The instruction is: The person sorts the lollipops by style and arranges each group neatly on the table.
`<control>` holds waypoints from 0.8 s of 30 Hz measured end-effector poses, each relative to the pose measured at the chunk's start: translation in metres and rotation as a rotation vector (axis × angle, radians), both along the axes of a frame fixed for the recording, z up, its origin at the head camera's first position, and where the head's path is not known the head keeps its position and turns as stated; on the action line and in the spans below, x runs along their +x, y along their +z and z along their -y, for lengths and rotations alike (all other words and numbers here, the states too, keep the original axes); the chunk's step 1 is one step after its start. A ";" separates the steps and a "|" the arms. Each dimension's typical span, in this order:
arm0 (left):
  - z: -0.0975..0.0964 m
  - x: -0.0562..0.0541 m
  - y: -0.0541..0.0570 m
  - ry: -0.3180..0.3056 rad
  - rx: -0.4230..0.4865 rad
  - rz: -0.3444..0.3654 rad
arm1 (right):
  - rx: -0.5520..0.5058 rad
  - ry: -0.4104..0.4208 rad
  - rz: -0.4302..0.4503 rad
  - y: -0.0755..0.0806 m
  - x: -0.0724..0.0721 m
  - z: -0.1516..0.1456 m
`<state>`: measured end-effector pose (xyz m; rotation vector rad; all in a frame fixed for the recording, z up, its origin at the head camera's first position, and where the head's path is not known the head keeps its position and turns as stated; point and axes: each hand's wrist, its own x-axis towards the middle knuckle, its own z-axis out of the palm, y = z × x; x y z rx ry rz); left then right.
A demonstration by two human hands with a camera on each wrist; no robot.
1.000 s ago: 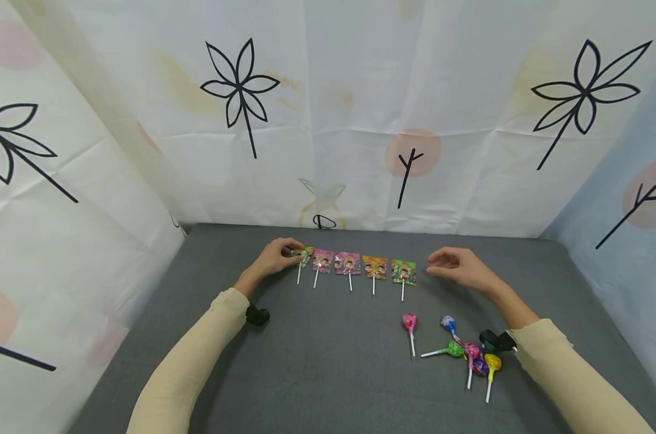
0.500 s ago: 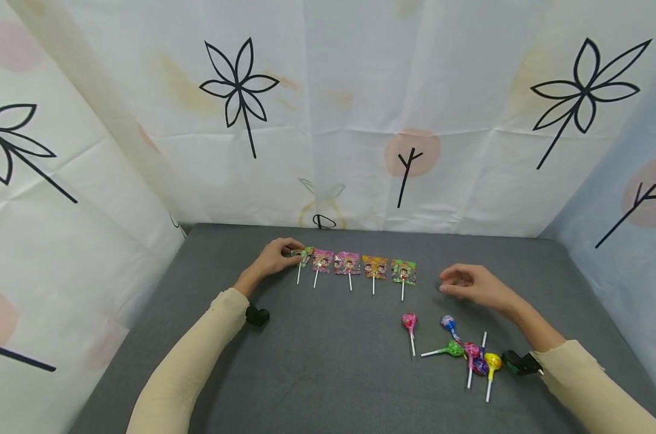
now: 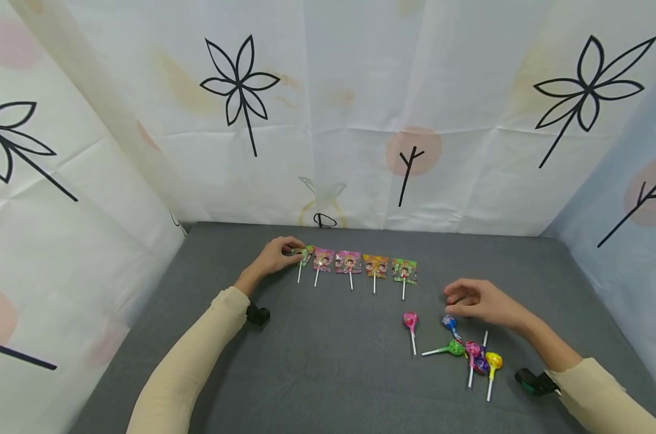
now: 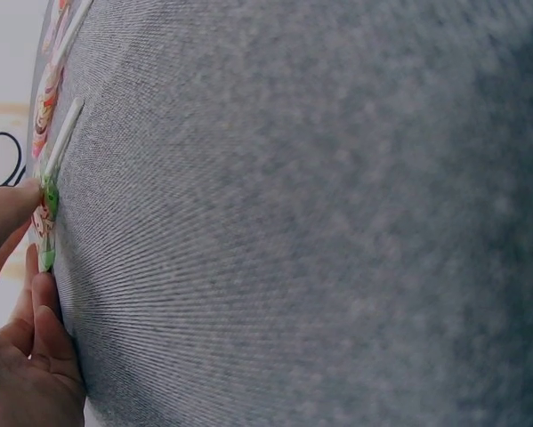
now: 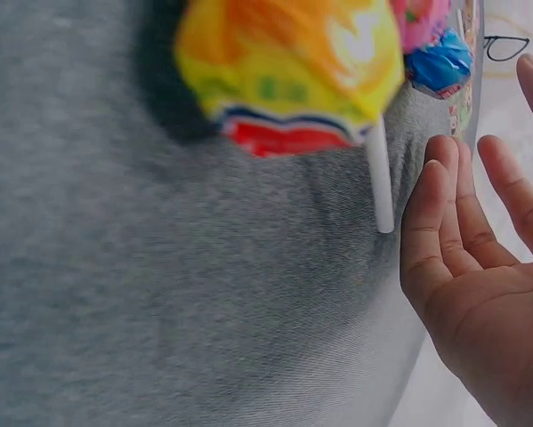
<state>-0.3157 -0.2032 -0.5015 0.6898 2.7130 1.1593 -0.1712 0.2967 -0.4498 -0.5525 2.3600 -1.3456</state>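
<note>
At the left end of a row of flat-wrapped lollipops, my left hand (image 3: 276, 255) holds a green-wrapped lollipop (image 4: 49, 213) between thumb and fingers, its white stick pointing toward me. Beside it in the row lie two pink lollipops (image 3: 323, 259), an orange one (image 3: 375, 266) and another green one (image 3: 404, 271). My right hand (image 3: 482, 301) holds nothing, its fingers loosely bent just beyond a round blue lollipop (image 3: 449, 322). In the right wrist view, a yellow lollipop (image 5: 288, 67) looms close to the camera.
Near the blue lollipop, round green (image 3: 456, 348), pink (image 3: 473, 349), purple (image 3: 481, 365) and yellow lollipops lie bunched together. A separate pink lollipop (image 3: 410, 320) lies left of them. Patterned white cloth (image 3: 350, 108) walls off the back and sides of the grey table (image 3: 317, 361).
My right hand has drawn back from the right end of the row, toward me and rightward, to the blue lollipop. The left hand has stayed on the green lollipop.
</note>
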 end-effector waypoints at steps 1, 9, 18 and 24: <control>0.000 0.000 0.001 0.000 0.000 0.001 | -0.013 0.007 0.003 0.000 0.002 -0.001; 0.000 -0.001 0.003 0.009 0.000 0.008 | -0.101 0.106 -0.005 -0.007 0.009 -0.004; 0.001 0.000 0.000 0.012 -0.004 -0.004 | -0.061 0.110 -0.033 -0.009 0.011 0.001; -0.002 0.002 0.002 0.022 -0.010 0.006 | -0.070 0.129 -0.038 -0.011 0.011 0.002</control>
